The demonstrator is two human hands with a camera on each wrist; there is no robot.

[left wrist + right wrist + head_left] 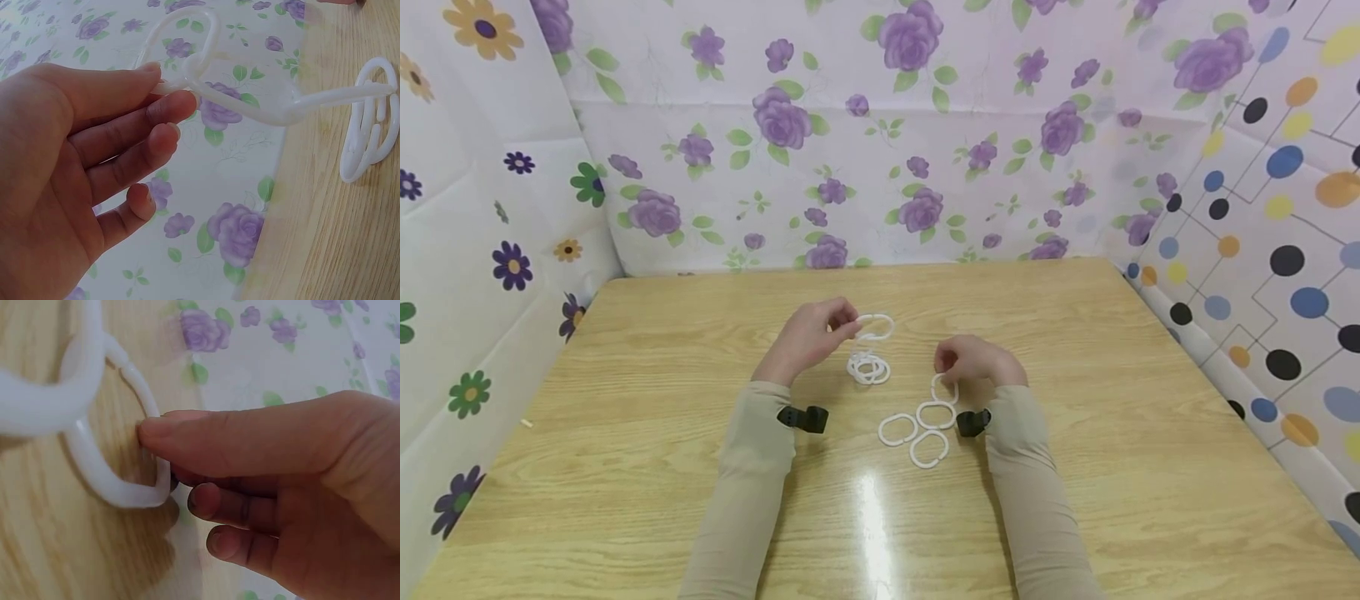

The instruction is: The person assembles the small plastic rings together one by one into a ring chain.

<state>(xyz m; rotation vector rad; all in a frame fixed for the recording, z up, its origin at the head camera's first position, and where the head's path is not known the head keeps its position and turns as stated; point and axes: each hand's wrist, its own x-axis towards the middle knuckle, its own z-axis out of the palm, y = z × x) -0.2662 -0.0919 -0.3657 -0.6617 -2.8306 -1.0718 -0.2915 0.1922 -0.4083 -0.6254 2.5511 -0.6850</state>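
My left hand [808, 335] pinches a white plastic C-shaped link [214, 37] between thumb and index finger, raised above the table. More links hang hooked below it, and the lower ones [353, 144] lie bunched on the wood. To the right, my right hand [979, 362] has thumb and fingertips on one end of another white link [119, 495], which stays at the tabletop. Close to that hand lie 3 loose links: an upper one [936, 405], a left one [882, 435] and a lower one [945, 452].
The wooden table [625, 433] meets a floral sheet [715, 192] at the back. Patterned sheets also stand along both sides. Black wrist cameras [808, 419] sit on both sleeves. A small pale piece [527, 423] lies near the table's left edge.
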